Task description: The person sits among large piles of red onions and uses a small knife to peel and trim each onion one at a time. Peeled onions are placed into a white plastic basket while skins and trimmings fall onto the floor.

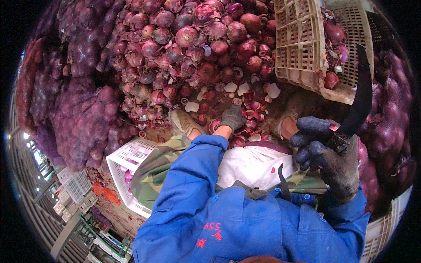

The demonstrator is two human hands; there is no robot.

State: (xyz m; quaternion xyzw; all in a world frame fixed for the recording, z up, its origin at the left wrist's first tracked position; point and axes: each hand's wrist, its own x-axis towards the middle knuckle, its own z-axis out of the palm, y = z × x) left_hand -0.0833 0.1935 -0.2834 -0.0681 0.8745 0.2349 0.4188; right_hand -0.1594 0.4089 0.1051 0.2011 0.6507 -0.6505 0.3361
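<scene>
My left hand [233, 117], in a dark grey knit glove, reaches down between my shoes into onion trimmings at the foot of a large heap of red onions [186, 36]. Its fingers are partly hidden, and what they touch is unclear. At the right, my right hand [329, 151] wears a dark coated glove and is closed on a knife with a dark curved blade [359, 88], which points up past the crate. A small red onion scrap sticks to the glove. Cut white onion pieces [231, 87] lie just beyond my left hand.
A beige plastic crate [297, 77] holding onions and scraps tilts at the upper right. Beside my leg is a white crate [131, 154] with peeled onions. Mesh sacks of onions [87, 121] are stacked at the left, with more sacks [388, 108] at the right. White cloth [253, 166] lies across my lap.
</scene>
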